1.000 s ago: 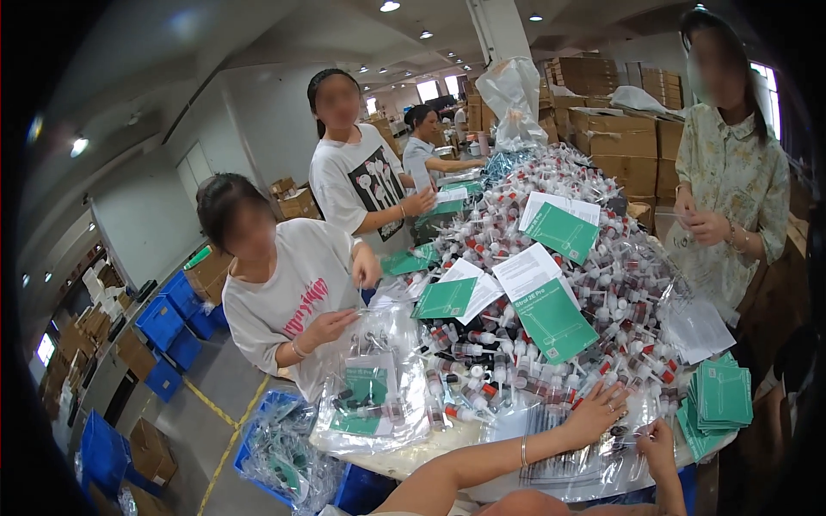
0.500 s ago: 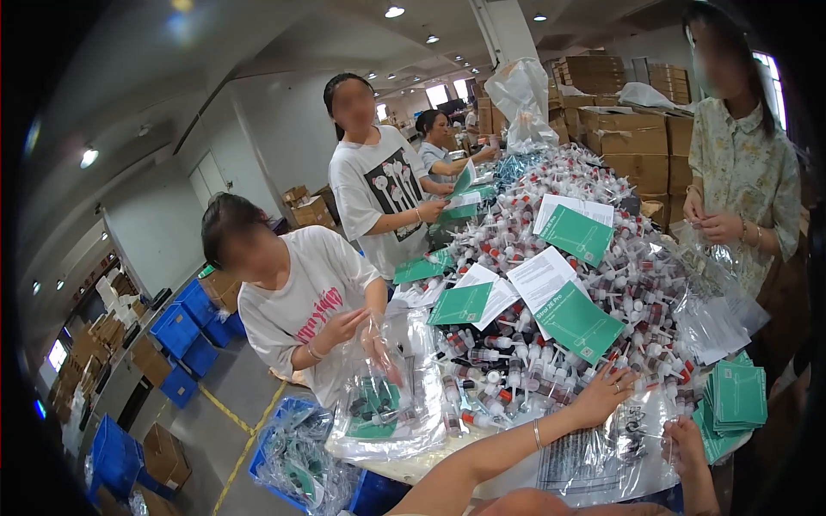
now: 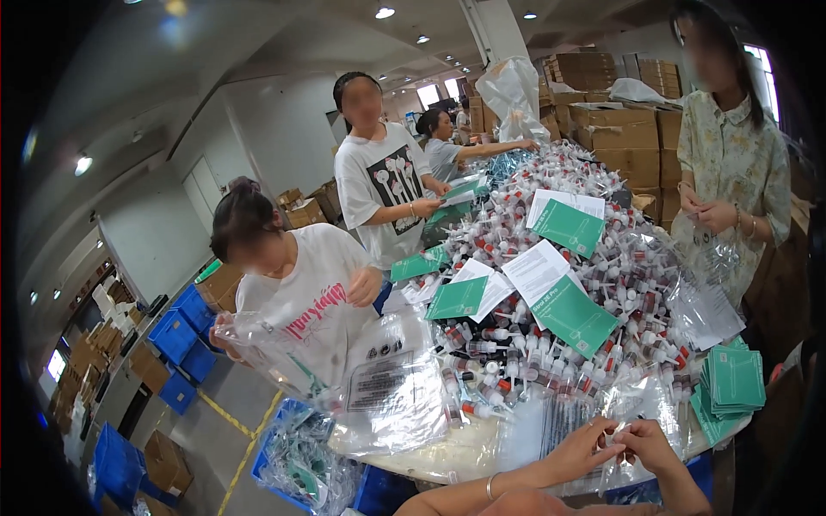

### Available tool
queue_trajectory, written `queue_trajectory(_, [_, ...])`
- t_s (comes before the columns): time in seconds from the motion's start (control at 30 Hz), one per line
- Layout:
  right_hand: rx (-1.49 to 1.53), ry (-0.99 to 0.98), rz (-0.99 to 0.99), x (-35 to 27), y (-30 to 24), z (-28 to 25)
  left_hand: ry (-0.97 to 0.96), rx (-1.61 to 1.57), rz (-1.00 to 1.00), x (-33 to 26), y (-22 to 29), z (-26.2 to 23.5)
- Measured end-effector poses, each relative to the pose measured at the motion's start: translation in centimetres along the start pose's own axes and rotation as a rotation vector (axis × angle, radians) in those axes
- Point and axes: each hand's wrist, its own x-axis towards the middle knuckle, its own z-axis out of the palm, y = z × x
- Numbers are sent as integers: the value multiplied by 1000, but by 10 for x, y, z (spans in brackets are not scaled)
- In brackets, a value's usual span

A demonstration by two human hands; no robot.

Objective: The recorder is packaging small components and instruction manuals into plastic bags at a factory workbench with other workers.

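Note:
My left hand [image 3: 587, 451] and my right hand [image 3: 651, 447] meet over the near edge of the table. Their fingertips are closed in pinches on a clear plastic bag [image 3: 621, 471], close together; the exact grip is partly hidden by the fingers. Beneath and beyond them lie more flat clear printed bags [image 3: 535, 427]. Just past these rises a big heap of small clear bottles [image 3: 551, 365] with white, red and dark parts. Green leaflets [image 3: 572, 320] and white printed sheets [image 3: 535, 267] rest on the heap. A stack of green leaflets [image 3: 733, 378] sits right of my right hand.
Across the left corner, a co-worker in a white T-shirt [image 3: 314, 284] handles a clear bag. Two other co-workers stand around the heap, another sits farther back. A blue crate [image 3: 258, 464] of filled bags stands on the floor at left. Cardboard boxes [image 3: 624, 138] are stacked behind.
My left hand has drawn back from the heap's edge to meet my right hand, which moved left. The co-worker at left has swung a clear bag away from the table.

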Motion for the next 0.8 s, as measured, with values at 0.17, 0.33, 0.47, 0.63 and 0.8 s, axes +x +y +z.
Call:
queue_trajectory(0.17, [-136,9,-141,24,9,33,52,64,-102,-22,9,-5])
queue_trajectory(0.33, [-272,-29,-140,34,12,53,170,184,-86,-36,-9,-15])
queue_trajectory(0.47, [-418,11,-285,35,12,57,127,-7,-266,-39,-11,-22])
queue_trajectory(0.63, [-586,41,-254,29,0,61,114,-3,-310,-36,-13,-26])
queue_trajectory(0.8, [-660,115,-337,26,10,58,49,-116,-379,-29,-27,-19])
